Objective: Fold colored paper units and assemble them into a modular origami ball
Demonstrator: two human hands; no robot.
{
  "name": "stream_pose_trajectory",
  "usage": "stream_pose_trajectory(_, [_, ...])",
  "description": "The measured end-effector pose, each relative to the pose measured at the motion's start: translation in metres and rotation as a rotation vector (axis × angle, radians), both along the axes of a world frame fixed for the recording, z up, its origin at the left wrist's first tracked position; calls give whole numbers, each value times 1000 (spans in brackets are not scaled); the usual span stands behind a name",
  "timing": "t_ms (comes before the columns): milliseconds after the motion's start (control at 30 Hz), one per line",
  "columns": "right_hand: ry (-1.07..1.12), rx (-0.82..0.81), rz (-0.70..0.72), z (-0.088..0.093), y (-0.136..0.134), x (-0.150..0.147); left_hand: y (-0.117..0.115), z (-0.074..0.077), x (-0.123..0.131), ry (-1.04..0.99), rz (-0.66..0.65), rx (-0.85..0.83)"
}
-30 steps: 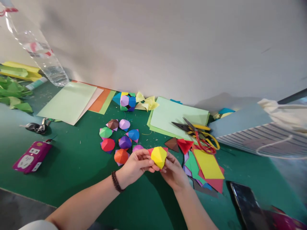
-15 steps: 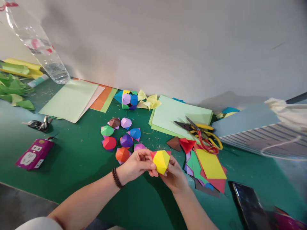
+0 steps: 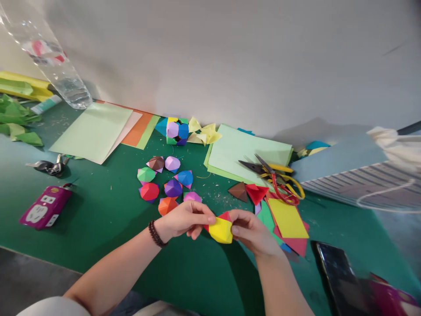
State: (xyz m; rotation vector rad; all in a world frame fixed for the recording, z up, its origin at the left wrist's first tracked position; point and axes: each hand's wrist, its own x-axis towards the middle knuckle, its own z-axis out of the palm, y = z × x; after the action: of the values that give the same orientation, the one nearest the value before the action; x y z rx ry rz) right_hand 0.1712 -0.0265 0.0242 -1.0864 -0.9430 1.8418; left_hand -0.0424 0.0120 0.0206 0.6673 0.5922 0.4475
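Toward the counter's [image 3: 98, 239] front edge, the left hand [image 3: 184, 220] and right hand [image 3: 251, 230] pinch a yellow-and-red origami ball [image 3: 221, 231] between them. It looks light and crushable, best held gently by its folded edges.

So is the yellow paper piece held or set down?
Held: the left hand and right hand pinch the yellow paper piece from either side.

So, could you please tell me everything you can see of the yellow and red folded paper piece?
The folded paper piece is faceted, with matte yellow faces and red tips at its upper edge. It is held above the green mat, pinched between the left hand and the right hand, which hide its ends.
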Motion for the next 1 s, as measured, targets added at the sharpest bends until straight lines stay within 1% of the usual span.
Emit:
stream_pose_trajectory(133, [37,-11,8,-2,0,-4,-2,0,2,-15,27,21])
stream_pose_trajectory(367, [107,-49,20,-4,-2,-13,-8,-5,7,-47,64,-25])
stream_pose_trajectory(533, [113,-64,20,-9,0,-11,-7,-4,7,-50,110,-38])
stream_pose_trajectory(633, [117,-58,-15,-14,4,-6,-7,-3,9,-63,144,-47])
stream_pose_trajectory(800, [154,-39,-129,-17,8,-2,-9,-2,12,-81,129,-30])
stream_pose_trajectory(900, [171,-16,-152,-15,8,-9,-10,-1,11,-66,162,0])
stream_pose_trajectory(1000, [190,16,-153,-13,8,-24,-11,-1,11,-26,195,52])
